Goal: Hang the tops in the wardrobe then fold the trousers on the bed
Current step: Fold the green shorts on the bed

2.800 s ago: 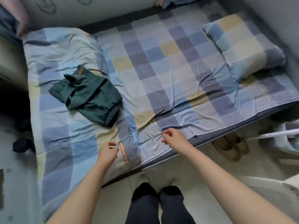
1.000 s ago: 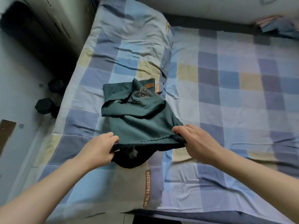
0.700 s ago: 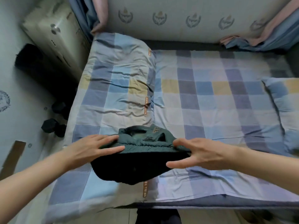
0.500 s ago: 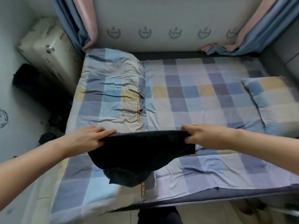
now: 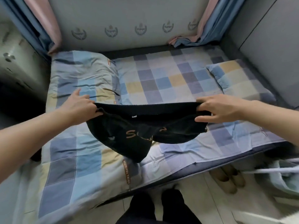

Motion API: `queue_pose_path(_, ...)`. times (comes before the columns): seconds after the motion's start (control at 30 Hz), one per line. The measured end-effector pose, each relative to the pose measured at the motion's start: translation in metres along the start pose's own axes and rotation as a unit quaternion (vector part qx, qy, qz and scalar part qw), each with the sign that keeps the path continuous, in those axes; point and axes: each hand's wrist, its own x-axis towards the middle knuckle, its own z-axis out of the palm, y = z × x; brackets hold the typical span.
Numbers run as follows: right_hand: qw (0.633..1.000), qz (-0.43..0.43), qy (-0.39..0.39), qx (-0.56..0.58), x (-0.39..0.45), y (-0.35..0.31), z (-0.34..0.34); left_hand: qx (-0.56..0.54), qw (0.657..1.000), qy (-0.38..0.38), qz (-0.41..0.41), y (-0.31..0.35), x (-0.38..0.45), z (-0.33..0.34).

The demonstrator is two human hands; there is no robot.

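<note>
Head view: bed [image 5: 169, 81] with checked sheet fills frame centre; folded quilt [image 5: 84, 81] left, pillow [image 5: 239, 80] right, curtains in upper corners, slippers [image 5: 226, 178] on floor lower right. Dark trousers [image 5: 137, 126] held above bed, waistband stretched left-right, legs drooping toward lower frame. Left hand [image 5: 79, 107] grip pinches waistband's left end; right hand [image 5: 220, 109] grip holds right end.

Trousers [image 5: 129, 135] between the fingers: dark green-black, orange lettering. Bedding [image 5: 161, 81] beyond the fingertips: blue, grey and yellow checks. Curtains [image 5: 48, 21]: pink and blue.
</note>
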Motion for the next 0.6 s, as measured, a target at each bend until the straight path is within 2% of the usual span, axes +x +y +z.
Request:
queue_pose_path(0.07,0.999,0.01,0.031,-0.008,-0.016,0.009,0.016,-0.027,0.988,0.139,0.058,0.014,0.015,-0.013)
queue_pose_path(0.13,0.996,0.03,0.086,0.024,-0.031,0.025,0.029,-0.074,0.951,0.266,0.142,0.021,0.024,-0.017)
queue_pose_path(0.17,0.99,0.046,0.12,0.054,-0.039,0.035,0.034,-0.086,0.929,0.299,0.2,0.026,0.026,-0.021)
queue_pose_path(0.2,0.983,0.067,0.149,0.086,-0.051,0.048,0.04,-0.088,0.913,0.298,0.266,0.036,0.031,-0.029)
queue_pose_path(0.23,0.975,0.079,0.178,0.107,-0.06,0.059,0.045,-0.093,0.908,0.265,0.312,0.045,0.032,-0.036)
queue_pose_path(0.3,0.966,0.085,0.212,0.123,-0.083,0.083,0.055,-0.076,0.915,0.172,0.356,0.08,0.039,-0.054)
queue_pose_path(0.33,0.965,0.076,0.219,0.119,-0.088,0.089,0.061,-0.059,0.927,0.127,0.348,0.093,0.04,-0.059)
queue_pose_path(0.4,0.965,0.068,0.236,0.095,-0.103,0.109,0.069,0.005,0.96,0.054,0.275,0.121,0.055,-0.081)
queue_pose_path(0.43,0.966,0.068,0.235,0.085,-0.107,0.119,0.073,0.022,0.97,0.042,0.24,0.131,0.062,-0.095)
queue_pose_path(0.5,0.97,0.071,0.222,0.072,-0.119,0.148,0.085,-0.001,0.979,0.044,0.201,0.15,0.081,-0.125)
queue_pose_path(0.6,0.973,0.064,0.22,0.037,-0.14,0.198,0.099,-0.073,0.98,0.107,0.15,0.163,0.105,-0.161)
